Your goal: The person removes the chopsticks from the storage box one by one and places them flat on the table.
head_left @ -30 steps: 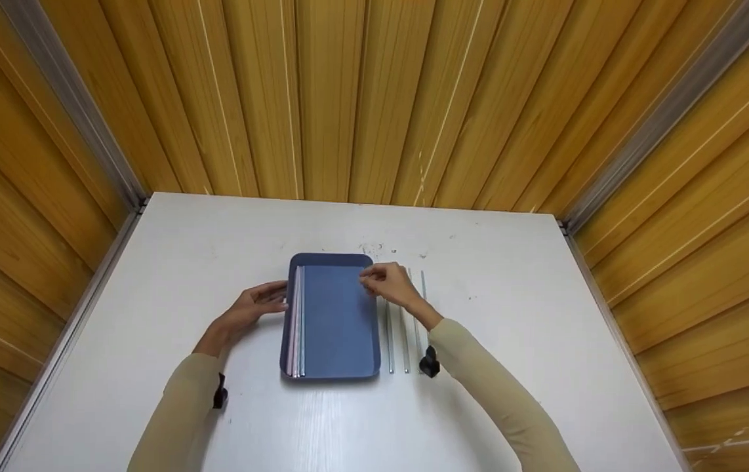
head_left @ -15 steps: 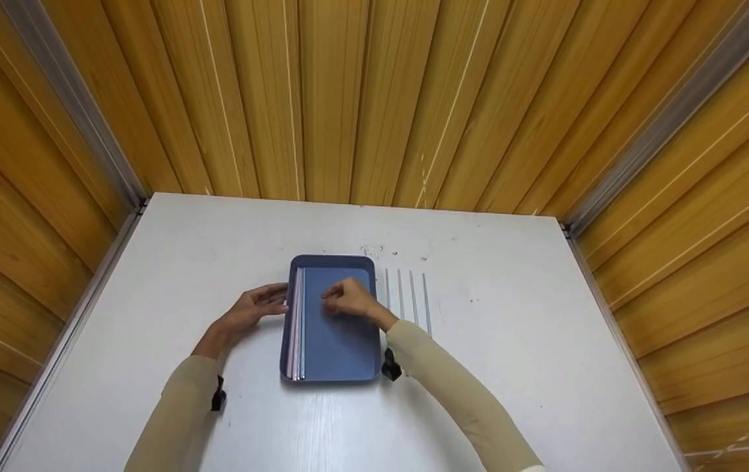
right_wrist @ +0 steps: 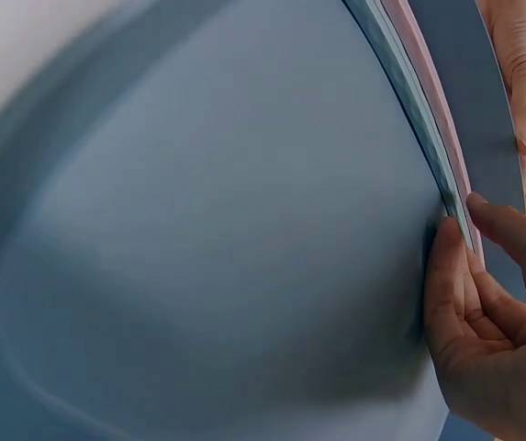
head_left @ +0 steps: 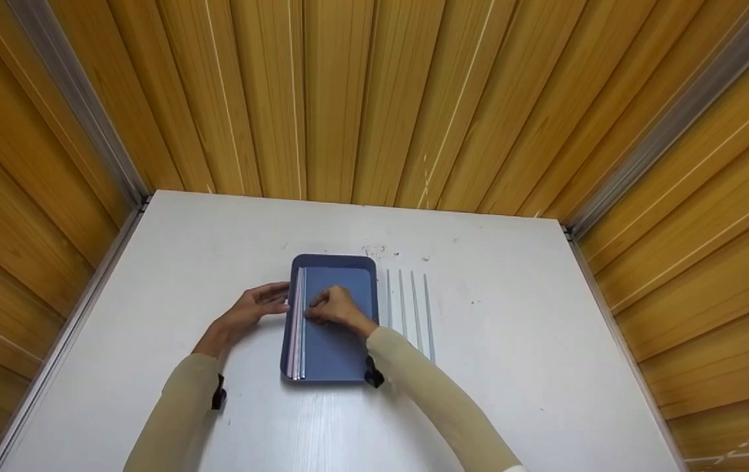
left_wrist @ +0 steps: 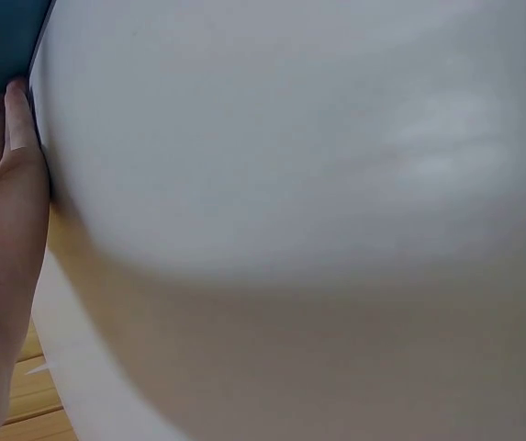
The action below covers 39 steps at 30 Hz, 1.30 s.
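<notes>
A blue rectangular tray (head_left: 335, 261) lies on the white table, with pink, white and pale-blue thin straight sticks (head_left: 296, 347) side by side along its left wall. My right hand (head_left: 333, 307) is over the tray, thumb and fingertips at the middle of these sticks. In the right wrist view, my thumb and fingers pinch the pale-blue stick (right_wrist: 420, 115) beside the pink stick (right_wrist: 437, 96). My left hand (head_left: 258, 309) rests against the tray's outer left side. In the left wrist view its fingers (left_wrist: 21, 119) lie straight along the tray wall.
Several pale thin sticks (head_left: 415, 308) lie apart and roughly parallel on the table, just right of the tray; my right sleeve (head_left: 427, 387) covers their near ends. Small dark marks (head_left: 374, 250) dot the table (head_left: 499, 282) behind the tray. Wood-patterned panels (head_left: 328, 98) stand behind.
My right hand has moved left from the tray's right edge, across its floor, to the sticks along the left wall. The left hand stays at the tray's left side.
</notes>
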Motion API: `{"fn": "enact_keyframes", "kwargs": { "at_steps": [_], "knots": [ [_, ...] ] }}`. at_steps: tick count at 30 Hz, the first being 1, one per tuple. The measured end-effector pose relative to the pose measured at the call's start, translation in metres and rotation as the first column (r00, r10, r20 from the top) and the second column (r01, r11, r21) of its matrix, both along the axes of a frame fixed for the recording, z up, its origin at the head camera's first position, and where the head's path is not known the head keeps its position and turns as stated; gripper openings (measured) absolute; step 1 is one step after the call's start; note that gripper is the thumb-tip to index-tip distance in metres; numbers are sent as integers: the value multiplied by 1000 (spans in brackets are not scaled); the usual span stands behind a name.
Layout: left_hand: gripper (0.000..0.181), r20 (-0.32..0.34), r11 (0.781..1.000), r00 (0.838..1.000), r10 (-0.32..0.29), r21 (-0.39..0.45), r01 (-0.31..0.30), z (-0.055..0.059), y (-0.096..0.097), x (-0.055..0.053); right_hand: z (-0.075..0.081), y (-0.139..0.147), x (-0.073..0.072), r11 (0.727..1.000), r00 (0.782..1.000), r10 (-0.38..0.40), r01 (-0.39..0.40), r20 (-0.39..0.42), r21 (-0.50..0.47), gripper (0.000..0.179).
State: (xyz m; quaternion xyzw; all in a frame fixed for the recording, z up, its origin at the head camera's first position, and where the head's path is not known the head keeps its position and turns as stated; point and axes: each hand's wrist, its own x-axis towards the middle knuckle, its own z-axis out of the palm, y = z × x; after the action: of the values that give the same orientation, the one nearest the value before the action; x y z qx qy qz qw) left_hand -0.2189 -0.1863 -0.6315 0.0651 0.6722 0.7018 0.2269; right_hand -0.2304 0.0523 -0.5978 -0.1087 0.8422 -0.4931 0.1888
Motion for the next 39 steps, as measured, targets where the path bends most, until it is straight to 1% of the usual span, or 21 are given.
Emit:
{"fn": "enact_keyframes", "kwargs": {
  "at_steps": [1,3,7,10,14,20,23,25,27,30,32,36,39],
  "knots": [
    [69,-5,1000,1000,-2,-2,2,0,0,0,0,-1,0,1000,1000,-1,2,-8,8,20],
    [68,6,1000,1000,8,1,-8,0,0,0,0,-4,2,999,999,-10,11,-36,30,20],
    [68,8,1000,1000,11,4,-11,-1,0,0,1,-10,4,992,991,-9,27,-137,127,17],
    [69,14,1000,1000,19,-5,-19,-1,1,-1,1,-14,4,983,985,-13,44,-174,177,13],
    [68,9,1000,1000,21,-19,-21,-2,2,0,1,-16,6,979,985,-18,53,-174,198,12],
    [67,20,999,999,32,-20,-32,-1,3,-1,1,-16,11,973,975,-24,73,-221,220,17],
    [67,7,1000,1000,22,-18,-22,0,1,-1,0,-12,13,970,967,-33,92,-253,225,18],
    [67,-1,1000,1000,20,-9,-20,0,0,-1,-1,-9,13,972,965,-26,86,-261,218,20],
    [68,-16,1000,1000,12,0,-12,0,-1,-1,-2,-7,13,977,966,-18,72,-259,202,19],
    [67,-18,1000,1000,16,9,-16,-1,-1,-2,-5,-2,13,990,975,-4,35,-221,136,15],
    [68,-21,1000,1000,10,13,-9,-1,-1,-2,-6,1,12,996,984,-2,18,-180,84,13],
    [68,-17,1000,1000,7,27,-6,-3,0,-2,-8,7,13,1000,994,3,-3,-110,5,15],
    [67,-19,999,1000,9,38,-8,-3,0,-2,-8,11,13,1000,996,9,-11,-92,-23,18]
  ]
}}
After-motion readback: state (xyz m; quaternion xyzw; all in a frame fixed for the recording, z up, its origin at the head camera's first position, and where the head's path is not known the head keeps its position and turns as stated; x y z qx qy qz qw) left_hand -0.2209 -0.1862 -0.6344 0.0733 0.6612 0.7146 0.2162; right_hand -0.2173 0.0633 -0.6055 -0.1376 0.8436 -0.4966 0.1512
